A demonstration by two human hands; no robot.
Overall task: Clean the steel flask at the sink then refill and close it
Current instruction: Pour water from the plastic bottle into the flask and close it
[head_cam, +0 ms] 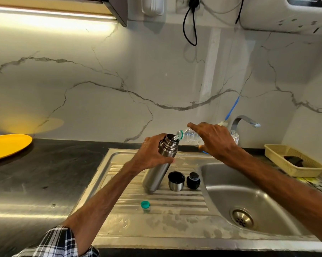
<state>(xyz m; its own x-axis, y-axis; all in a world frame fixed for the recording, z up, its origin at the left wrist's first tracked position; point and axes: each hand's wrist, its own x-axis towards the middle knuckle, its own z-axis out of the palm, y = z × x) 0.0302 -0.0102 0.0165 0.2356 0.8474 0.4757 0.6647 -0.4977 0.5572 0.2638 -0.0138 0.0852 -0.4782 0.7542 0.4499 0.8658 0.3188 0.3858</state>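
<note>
Nearest the camera, a green bottle cap point(145, 204) is lying loose on the ribbed drainboard point(175, 203), so the water bottle is judged already opened. Just beyond it, the steel cup lid point(176, 181) and the black stopper point(193, 180) are standing side by side on the drainboard, close beside the flask base, not touching it as far as can be told. Both closures are off, so the closing step is not yet done.

The steel flask point(161, 166) is being held tilted on the drainboard, base down, mouth leaning toward the right. The left hand point(152, 153) is wrapped around its upper body just under the neck rings, fingers point(170, 160) clenched on it.

Above and to the right, a clear plastic water bottle point(190, 135) is being tipped by the right hand point(214, 141), its neck resting at the flask mouth. Water seems to be passing in; the fill level inside cannot be told. The right-hand fingers are gripping the bottle, index finger stretched along its top.

The sink basin point(267, 201) at right is looking empty and the tap point(242, 121) behind is not running, so washing is judged finished. Refilling is being done now. Left: bottle set down, stopper fitted, cup lid fitted.

Farther off, a yellow plate point(8, 145) is resting on the dark counter point(45, 173) and a beige basket point(293, 160) is sitting at far right.
</note>
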